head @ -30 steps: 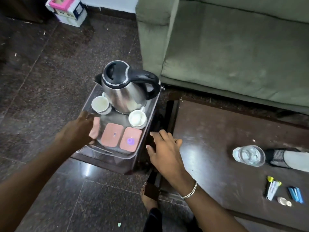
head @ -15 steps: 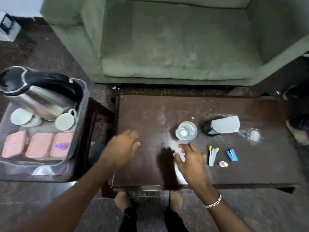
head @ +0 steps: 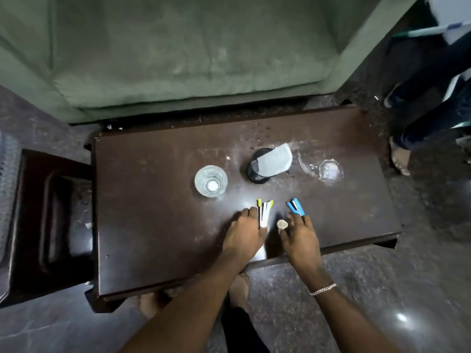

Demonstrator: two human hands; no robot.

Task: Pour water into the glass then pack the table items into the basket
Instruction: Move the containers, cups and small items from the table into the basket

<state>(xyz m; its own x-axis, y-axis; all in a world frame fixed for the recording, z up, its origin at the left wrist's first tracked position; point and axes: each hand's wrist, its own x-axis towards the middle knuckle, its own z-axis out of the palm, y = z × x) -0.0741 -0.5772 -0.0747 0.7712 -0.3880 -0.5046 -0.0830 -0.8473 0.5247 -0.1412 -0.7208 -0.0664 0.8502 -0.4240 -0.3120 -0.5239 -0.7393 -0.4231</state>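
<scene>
On the dark wooden table a clear glass holding water stands left of centre. A black mesh basket lies on its side behind the small items, with a white cloth in its mouth. Markers with yellow caps lie near the front edge. My left hand has its fingers on both sides of their near ends. A blue stapler and a small round beige item lie to the right. My right hand is spread, its fingertips touching both.
A green sofa stands right behind the table. A dark side table adjoins at the left, with a tray edge beyond it. A wet patch marks the table's right part. Another person's feet are at the right.
The view swung right from the kettle tray to the table. Both hands moved right and forward onto the small items; the left hand now reaches the markers, the right the stapler.
</scene>
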